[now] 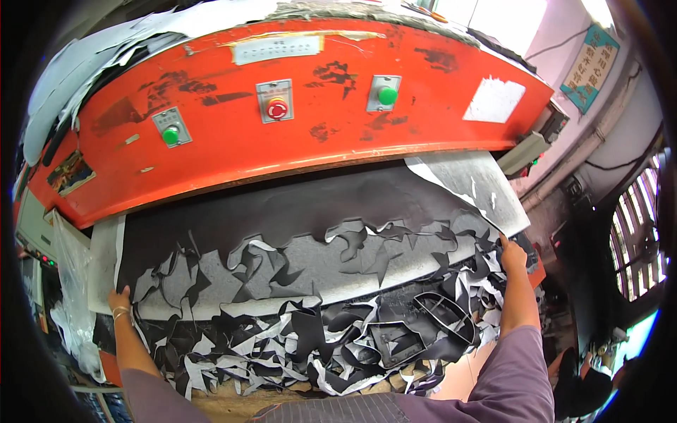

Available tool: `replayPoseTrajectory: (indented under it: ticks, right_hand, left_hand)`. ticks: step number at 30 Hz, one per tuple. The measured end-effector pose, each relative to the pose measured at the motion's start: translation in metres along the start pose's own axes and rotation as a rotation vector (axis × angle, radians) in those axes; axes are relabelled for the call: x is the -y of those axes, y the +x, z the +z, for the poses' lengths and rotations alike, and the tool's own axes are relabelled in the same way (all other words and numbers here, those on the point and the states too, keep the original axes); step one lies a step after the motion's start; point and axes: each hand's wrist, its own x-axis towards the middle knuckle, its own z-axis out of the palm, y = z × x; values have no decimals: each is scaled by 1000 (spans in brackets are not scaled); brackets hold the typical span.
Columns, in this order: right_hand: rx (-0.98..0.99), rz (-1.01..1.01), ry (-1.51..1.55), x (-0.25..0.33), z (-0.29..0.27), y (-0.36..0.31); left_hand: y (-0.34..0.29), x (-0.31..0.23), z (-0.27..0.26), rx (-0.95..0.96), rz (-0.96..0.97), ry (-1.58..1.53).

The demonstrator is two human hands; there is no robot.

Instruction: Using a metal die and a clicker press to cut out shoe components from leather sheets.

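Note:
A wide dark sheet of leather-like material (296,204) lies across the grey cutting board (296,268), its near edge ragged with curved cut-outs. My left hand (120,301) is closed on the sheet's near left corner. Over at the right edge, my right hand (513,255) pinches the sheet's other corner. Thin strips of the sheet trail over the board between my hands. Nearer to me, two metal cutting dies, one squarish (397,343) and one long and oval (446,316), lie on a heap of black and white scraps (275,349). The sheet's far part goes under the press.
Beyond the board stands the orange press beam (317,92), bearing a red button (276,108) and two green buttons, one left (171,135) and one right (387,96). Pale sheets (77,77) hang over its left top. Clear plastic (74,296) hangs beside the board's left end.

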Motion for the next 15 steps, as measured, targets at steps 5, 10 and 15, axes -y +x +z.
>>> replayPoseTrajectory:
  ticks: [5,10,15]
  right_hand:
    - [17,122,-18,-13,-1,-7]
    - [100,303,22,-29,3,-28]
    - [-112,259,196,-12,-13,-64]
  left_hand:
    - [-11,-4,2,98,-44,-261]
    - [-17,-11,-16,230,-4,-154]
    - [-56,-155,-56,-14,144,243]
